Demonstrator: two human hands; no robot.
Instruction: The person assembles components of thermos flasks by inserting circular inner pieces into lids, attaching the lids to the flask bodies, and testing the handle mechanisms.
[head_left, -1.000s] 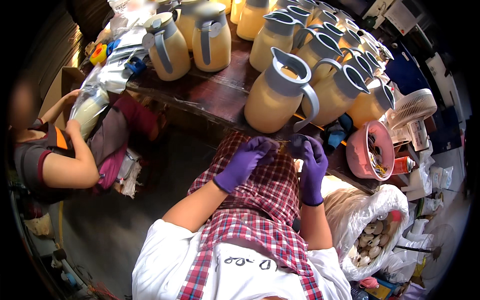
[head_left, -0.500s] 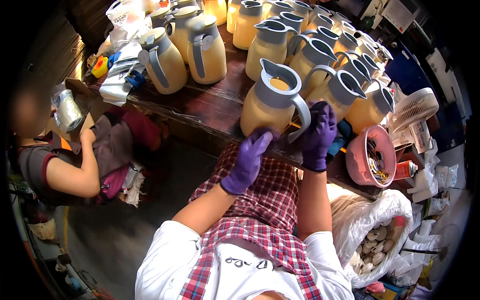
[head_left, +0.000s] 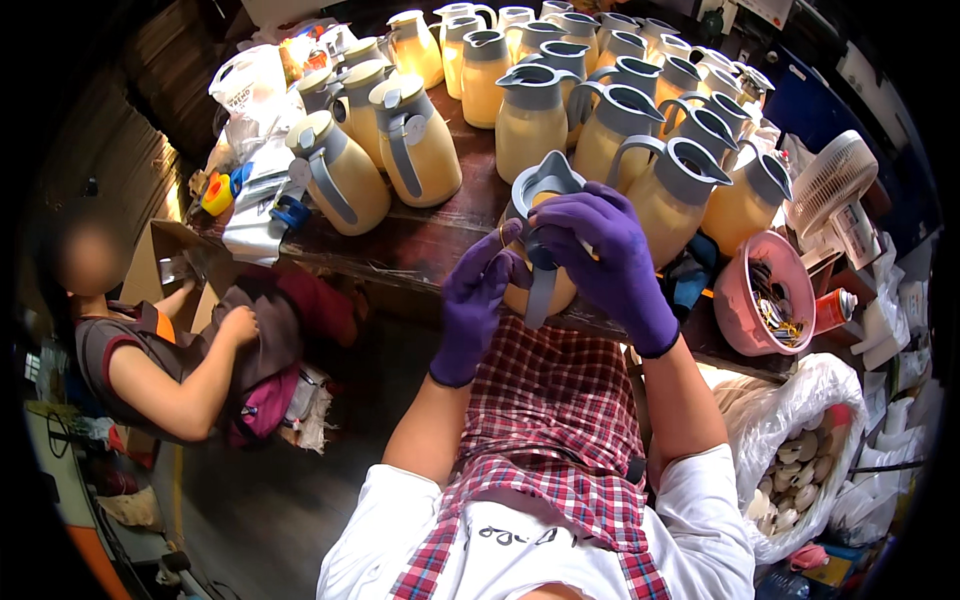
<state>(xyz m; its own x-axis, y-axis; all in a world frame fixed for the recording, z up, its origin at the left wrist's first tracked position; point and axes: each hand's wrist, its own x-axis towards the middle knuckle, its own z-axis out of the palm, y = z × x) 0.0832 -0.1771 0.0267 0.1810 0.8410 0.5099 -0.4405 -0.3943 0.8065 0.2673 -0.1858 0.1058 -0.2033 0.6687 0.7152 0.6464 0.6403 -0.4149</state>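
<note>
We position the fingers of our left hand with the index finger and thumb drawn toward each other. A thin gold-coloured strand shows at the index finger; we cannot tell whether the tips pinch it. We bend the fingers of our right hand over the rear of the pitcher's rim and the top of its handle; their tips are partly hidden, so we cannot tell what they grip. Both hands wear purple gloves.

The pitcher is directly in front of us at the near edge of the tabletop, with its cream body upright, its grey handle toward us and its spout pointing away. Beyond it and to the right, we note a group of similar open-topped pitchers. To the left are lidded pitchers, one with a round tag at its handle.

To our right, we find a pink bowl containing thin strands, a red can just beside it and a white fan behind. Below the bowl is a plastic bag of pale rounded pieces. At far left, a co-worker sits beside a cardboard box.
</note>
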